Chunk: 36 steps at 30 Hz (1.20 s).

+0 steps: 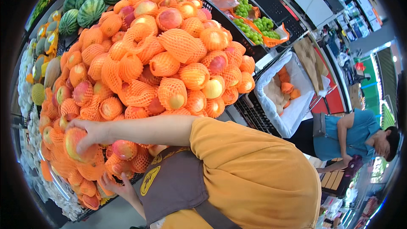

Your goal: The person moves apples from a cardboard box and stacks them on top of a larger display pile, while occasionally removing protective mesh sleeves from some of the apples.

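My right hand [90,135] grips a large red-and-yellow apple [74,144] over the left part of a big heap. The lower side of that apple is blurred. My left hand [119,187] rests at the near edge of the heap, its thumb and fingers apart against netted fruit. Whether it holds any fruit I cannot tell. Between the two hands lies a redder apple [124,149], partly covered by its net. Most fruit in the heap wears an orange foam net [178,43]. My grey apron [173,184] leans close to the heap.
Watermelons [92,11] lie beyond the heap, with a yellow-green melon [38,93] at the left. Green grapes [254,30] fill black crates. A lined cart [273,101] holds cardboard and orange nets. At right stands a person in a blue shirt [353,133] holding something dark purple.
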{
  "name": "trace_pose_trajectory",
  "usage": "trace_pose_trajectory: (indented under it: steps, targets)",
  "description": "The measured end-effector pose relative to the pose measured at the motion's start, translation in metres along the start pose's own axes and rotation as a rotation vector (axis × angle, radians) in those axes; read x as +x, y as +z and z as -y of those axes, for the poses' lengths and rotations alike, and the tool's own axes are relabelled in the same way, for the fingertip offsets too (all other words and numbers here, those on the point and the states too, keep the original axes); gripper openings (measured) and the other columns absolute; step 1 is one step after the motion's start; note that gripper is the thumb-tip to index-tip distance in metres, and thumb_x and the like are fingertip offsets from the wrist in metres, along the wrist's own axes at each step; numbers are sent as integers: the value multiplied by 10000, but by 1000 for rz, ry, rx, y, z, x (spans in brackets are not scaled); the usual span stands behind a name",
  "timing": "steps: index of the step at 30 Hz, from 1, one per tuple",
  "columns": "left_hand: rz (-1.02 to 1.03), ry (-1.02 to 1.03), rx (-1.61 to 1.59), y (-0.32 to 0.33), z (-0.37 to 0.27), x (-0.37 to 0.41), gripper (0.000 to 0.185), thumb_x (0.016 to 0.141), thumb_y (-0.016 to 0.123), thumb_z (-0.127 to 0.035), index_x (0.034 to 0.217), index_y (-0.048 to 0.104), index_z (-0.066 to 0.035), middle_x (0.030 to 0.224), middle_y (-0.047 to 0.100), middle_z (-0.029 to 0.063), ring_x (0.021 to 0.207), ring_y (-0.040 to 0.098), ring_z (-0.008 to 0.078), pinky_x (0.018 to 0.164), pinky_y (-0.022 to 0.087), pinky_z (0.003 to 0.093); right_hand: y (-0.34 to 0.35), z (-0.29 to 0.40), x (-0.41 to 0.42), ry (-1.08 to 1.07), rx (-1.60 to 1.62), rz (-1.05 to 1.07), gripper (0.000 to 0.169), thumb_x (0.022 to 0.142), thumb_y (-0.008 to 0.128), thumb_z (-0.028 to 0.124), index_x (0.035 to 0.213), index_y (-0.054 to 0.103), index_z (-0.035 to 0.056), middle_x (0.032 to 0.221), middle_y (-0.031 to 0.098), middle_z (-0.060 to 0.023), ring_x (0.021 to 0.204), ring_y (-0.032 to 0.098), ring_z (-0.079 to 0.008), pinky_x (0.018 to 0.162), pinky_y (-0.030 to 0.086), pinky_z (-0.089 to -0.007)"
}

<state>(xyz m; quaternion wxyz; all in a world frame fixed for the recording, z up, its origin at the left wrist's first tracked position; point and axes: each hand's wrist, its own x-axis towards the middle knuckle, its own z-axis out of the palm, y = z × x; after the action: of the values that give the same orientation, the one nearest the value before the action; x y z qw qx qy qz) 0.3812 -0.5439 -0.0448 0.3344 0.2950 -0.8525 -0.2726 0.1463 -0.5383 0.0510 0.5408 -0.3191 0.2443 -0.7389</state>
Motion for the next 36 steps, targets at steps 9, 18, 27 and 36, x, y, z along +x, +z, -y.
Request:
trace_pose_trajectory:
  steps: [9, 18, 27, 36]
  targets:
    - [-379, -716, -1098, -18, -89, 43, 598, 937, 518, -284, 1445, 220, -181, 1456, 290, 66, 1324, 322, 239, 1057, 325, 467, 26, -17, -32, 76, 64, -48, 558, 754, 694, 105, 1243, 430, 60, 1097, 561, -85, 1006, 552, -149, 875, 484, -324]
    - [-846, -430, -790, -100, -34, 36, 190, 932, 507, -66, 1120, 522, -50, 1059, 561, 25, 958, 528, 95, 828, 440, 242, -2, 53, -7, 137, 39, -113, 653, 714, 704, 268, 1259, 410, 57, 1267, 469, -114, 1200, 448, -278, 1047, 339, -389]
    - [-457, -144, 206, -107, 63, 81, 317, 828, 638, -176, 1096, 550, -33, 1067, 541, 137, 1009, 517, 282, 917, 395, 378, -23, -48, 9, 134, -1420, 183, 757, 564, 785, 290, 1126, 353, 26, 1076, 392, -198, 1028, 452, -342, 922, 396, -381]
    - [33, 21, 706, -133, 72, 101, 351, 830, 612, -312, 1076, 579, -64, 1235, 472, 167, 1159, 427, 334, 1022, 250, 497, -53, -62, 21, 588, -1380, 317, 583, 777, 681, 280, 1266, 468, 46, 1231, 515, -197, 1146, 502, -313, 977, 389, -375]
